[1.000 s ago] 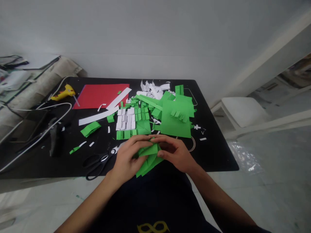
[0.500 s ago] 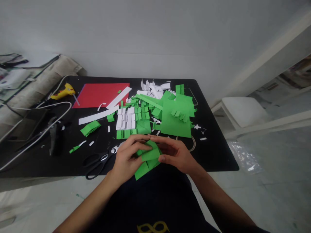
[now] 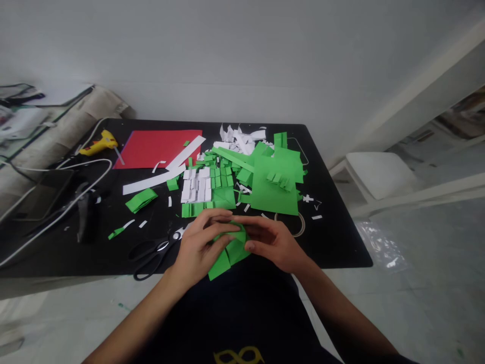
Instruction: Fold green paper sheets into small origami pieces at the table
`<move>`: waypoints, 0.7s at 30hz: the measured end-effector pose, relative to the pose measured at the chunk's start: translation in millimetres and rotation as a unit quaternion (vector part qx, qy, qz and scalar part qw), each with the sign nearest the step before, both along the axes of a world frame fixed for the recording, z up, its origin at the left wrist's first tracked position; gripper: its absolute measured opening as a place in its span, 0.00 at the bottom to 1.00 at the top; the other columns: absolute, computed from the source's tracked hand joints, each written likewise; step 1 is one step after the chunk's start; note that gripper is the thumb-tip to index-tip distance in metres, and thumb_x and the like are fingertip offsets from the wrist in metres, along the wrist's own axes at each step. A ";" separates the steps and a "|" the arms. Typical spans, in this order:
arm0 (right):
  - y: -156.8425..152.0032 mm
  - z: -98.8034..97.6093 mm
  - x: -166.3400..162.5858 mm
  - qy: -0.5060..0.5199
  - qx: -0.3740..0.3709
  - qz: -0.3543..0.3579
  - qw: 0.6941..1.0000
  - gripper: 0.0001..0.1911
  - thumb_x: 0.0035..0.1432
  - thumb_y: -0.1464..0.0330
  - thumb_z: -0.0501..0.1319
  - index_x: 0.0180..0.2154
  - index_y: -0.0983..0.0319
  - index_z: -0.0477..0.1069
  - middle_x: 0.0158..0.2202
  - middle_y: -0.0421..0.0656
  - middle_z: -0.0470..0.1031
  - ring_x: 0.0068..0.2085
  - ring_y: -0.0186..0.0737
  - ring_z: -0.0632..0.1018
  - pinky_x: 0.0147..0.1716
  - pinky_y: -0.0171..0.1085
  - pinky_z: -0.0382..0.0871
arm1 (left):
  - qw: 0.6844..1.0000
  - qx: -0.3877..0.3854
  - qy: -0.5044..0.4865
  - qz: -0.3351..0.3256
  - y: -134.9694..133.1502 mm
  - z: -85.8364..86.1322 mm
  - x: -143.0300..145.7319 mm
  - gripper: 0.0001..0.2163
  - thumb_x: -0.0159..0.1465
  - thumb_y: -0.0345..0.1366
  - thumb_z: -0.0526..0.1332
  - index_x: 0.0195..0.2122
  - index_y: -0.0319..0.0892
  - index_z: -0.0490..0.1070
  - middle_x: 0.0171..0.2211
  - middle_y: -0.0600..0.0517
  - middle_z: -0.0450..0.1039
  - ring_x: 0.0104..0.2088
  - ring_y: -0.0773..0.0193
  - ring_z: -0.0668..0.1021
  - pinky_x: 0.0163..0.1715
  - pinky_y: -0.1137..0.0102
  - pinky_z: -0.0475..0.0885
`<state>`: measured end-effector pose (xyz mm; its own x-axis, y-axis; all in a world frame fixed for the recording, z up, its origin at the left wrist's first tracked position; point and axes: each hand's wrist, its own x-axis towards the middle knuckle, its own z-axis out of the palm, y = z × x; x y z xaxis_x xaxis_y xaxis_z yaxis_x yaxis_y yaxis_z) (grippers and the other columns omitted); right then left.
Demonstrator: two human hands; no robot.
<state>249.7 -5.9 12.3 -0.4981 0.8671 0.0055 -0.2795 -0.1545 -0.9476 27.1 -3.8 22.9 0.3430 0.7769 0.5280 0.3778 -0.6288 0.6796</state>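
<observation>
Both of my hands hold a piece of folded green paper point(image 3: 237, 251) at the table's front edge. My left hand point(image 3: 199, 245) grips its upper left part, with the thumb and fingers bent over a flap. On the other side, my right hand point(image 3: 278, 243) is closed on the right edge, its thumb in front and its fingers behind. The fingertips of the two hands come close together at the top. Part of the paper is hidden under the fingers. Black-handled scissors point(image 3: 154, 257) lie just left of my left hand, their blades partly covered by it.
On the black table point(image 3: 333, 242) lie green sheets point(image 3: 275, 197), folded white strips point(image 3: 196, 186), white scraps point(image 3: 242, 139), a folded green strip point(image 3: 141, 200) and red paper point(image 3: 159, 146). A yellow glue gun point(image 3: 100, 144) and white cable point(image 3: 87, 189) are at left. A white stool point(image 3: 379, 172) stands right.
My left thumb and fingers have shifted over the green paper's flap, which now sits folded further under them. The paper has moved slightly left. Things on the table stay put.
</observation>
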 end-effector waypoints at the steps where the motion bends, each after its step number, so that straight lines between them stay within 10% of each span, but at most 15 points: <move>1: -0.6 -0.2 -0.7 -0.004 -0.002 -0.002 1.000 0.26 0.60 0.67 0.76 0.59 0.51 0.78 0.62 0.45 0.80 0.61 0.48 0.81 0.60 0.48 0.79 | 1.000 0.001 0.004 0.002 -0.1 -0.3 -0.1 0.09 0.70 0.25 0.64 0.45 0.45 0.81 0.52 0.45 0.76 0.50 0.58 0.83 0.50 0.62 0.82; 21: 0.8 5.1 0.9 0.019 0.028 0.017 0.999 0.27 0.64 0.69 0.72 0.63 0.49 0.75 0.65 0.44 0.77 0.64 0.47 0.79 0.64 0.48 0.76 | 0.991 0.093 0.090 -0.028 -3.6 -3.1 -6.2 0.12 0.72 0.29 0.64 0.54 0.47 0.78 0.59 0.43 0.70 0.58 0.53 0.77 0.53 0.56 0.79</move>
<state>250.6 -5.1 17.5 -0.5255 0.8476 0.0730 -0.3112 -0.1116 -0.9438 20.9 -7.3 19.8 0.4846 0.6483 0.5873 0.4432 -0.7607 0.4742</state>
